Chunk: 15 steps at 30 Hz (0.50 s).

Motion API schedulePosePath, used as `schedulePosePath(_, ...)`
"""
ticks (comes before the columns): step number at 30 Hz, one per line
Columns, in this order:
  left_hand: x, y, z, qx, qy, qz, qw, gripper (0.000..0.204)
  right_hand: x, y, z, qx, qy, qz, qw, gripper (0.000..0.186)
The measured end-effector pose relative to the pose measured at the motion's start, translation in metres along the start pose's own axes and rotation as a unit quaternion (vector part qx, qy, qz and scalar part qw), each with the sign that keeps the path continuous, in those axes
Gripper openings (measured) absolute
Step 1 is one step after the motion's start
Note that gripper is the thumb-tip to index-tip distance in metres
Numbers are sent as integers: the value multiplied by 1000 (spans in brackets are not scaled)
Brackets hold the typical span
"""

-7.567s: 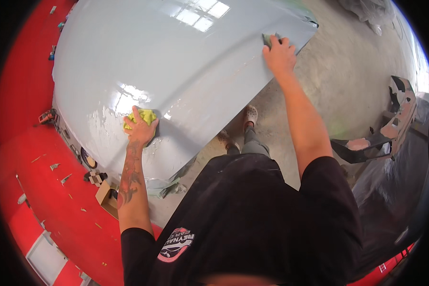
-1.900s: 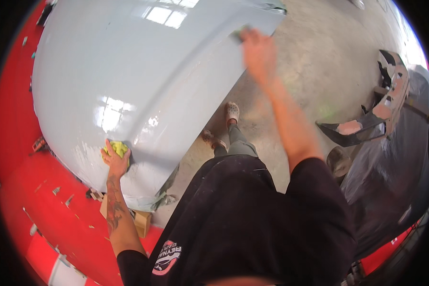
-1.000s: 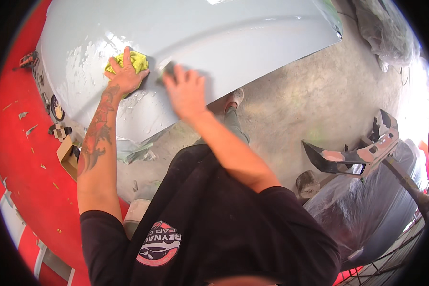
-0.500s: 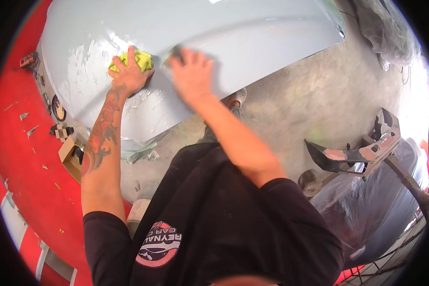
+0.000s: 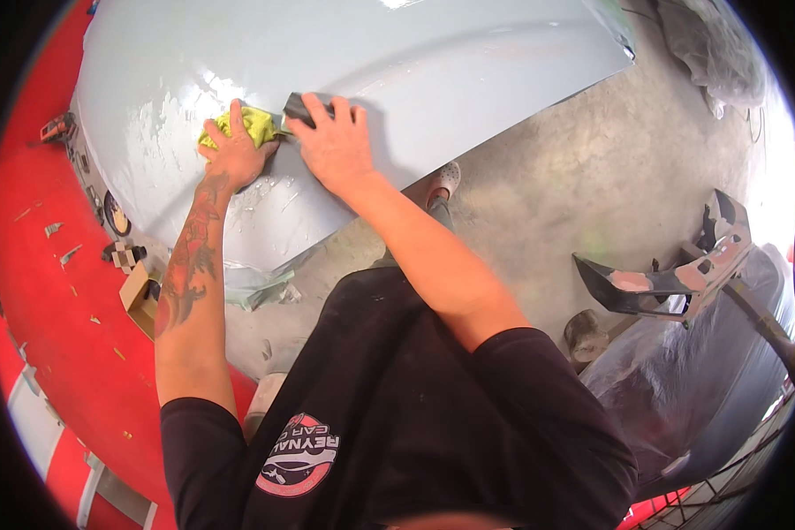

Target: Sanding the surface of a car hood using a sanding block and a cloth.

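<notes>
A large light grey car body panel (image 5: 468, 97), wet with streaks and drops at its left part, lies in front of me. My left hand (image 5: 238, 159) presses down on a bunched yellow-green cloth (image 5: 258, 125), fingers spread over it, against the panel. Just right of it, my right hand (image 5: 337, 148) grips a dark sanding block (image 5: 302, 109) flat on the surface. The block's left end is close to the cloth; whether they touch I cannot tell. The block's underside is hidden.
Red flooring (image 5: 79, 353) with scraps lies left, beside an open cardboard box (image 5: 139, 300) and a red-black power tool (image 5: 57, 128). On the right, a dark bumper-like part (image 5: 671, 278) rests on a stand near plastic sheeting (image 5: 680, 380). My shoe (image 5: 446, 179) shows below the panel's edge.
My right hand has moved left and slightly down with the sanding block, close to the cloth; it was blurred before. My left hand stays on the cloth, shifted only slightly.
</notes>
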<state>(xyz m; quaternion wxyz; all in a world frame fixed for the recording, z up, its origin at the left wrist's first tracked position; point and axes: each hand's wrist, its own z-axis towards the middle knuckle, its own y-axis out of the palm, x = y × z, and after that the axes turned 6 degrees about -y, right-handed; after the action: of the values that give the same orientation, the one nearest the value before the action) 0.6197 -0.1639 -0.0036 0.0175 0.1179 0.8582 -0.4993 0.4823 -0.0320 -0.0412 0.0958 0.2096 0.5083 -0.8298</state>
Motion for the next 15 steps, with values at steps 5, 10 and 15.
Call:
schedulePosePath(5,-13,0,-5,1,-4,-4,1000,106,113,-47,9,50,68,-121,989,33)
schedulePosePath(10,-6,-5,-3,-7,-16,7,1000,107,130,-59,4,55,188,-207,959,38)
schedulePosePath(15,1,-9,-7,-14,0,-14,1000,107,-4,-5,-13,-23,-28,-4,999,25)
